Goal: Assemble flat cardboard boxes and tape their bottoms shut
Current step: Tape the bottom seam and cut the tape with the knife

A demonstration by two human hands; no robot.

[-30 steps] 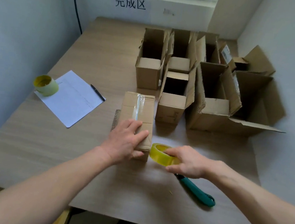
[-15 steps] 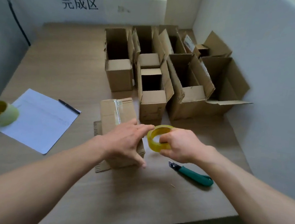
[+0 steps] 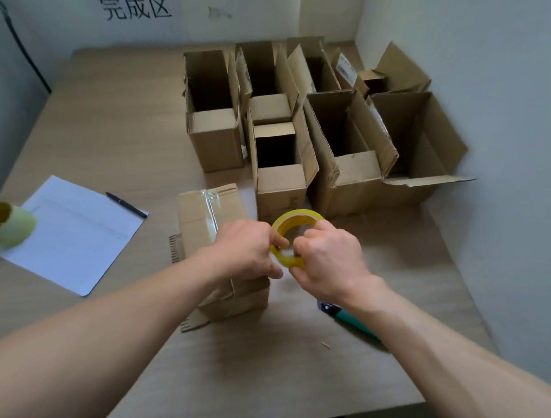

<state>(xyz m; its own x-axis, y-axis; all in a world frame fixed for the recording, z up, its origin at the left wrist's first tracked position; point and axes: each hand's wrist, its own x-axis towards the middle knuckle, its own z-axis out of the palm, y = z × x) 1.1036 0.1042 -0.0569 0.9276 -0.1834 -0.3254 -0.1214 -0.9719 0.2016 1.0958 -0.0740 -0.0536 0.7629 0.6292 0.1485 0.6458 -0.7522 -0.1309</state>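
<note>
Nearest, just under the right forearm, a green-handled knife (image 3: 354, 324) lies on the wooden table (image 3: 254, 372). A little farther, both hands meet over a roll of yellow tape (image 3: 293, 235) held above the table: the right hand (image 3: 327, 262) is curled round the roll's near right rim, and the left hand (image 3: 248, 249) pinches its left edge with thumb and fingertips. Under the left hand and wrist lies the box being worked on (image 3: 213, 233), on its side, with a strip of clear tape running along its upper seam; a ribbed piece of cardboard (image 3: 176, 250) shows at its left and near edges. To the left, a sheet of white paper (image 3: 74, 236) rests on the table with a second, thicker tape roll (image 3: 2, 225) on its left corner and a black pen (image 3: 126, 204) at its far edge. Farther off, right of centre, a group of upright open boxes (image 3: 307, 129) stands close together, flaps raised. On the far wall hangs a paper sign (image 3: 136, 6) with three black characters
</note>
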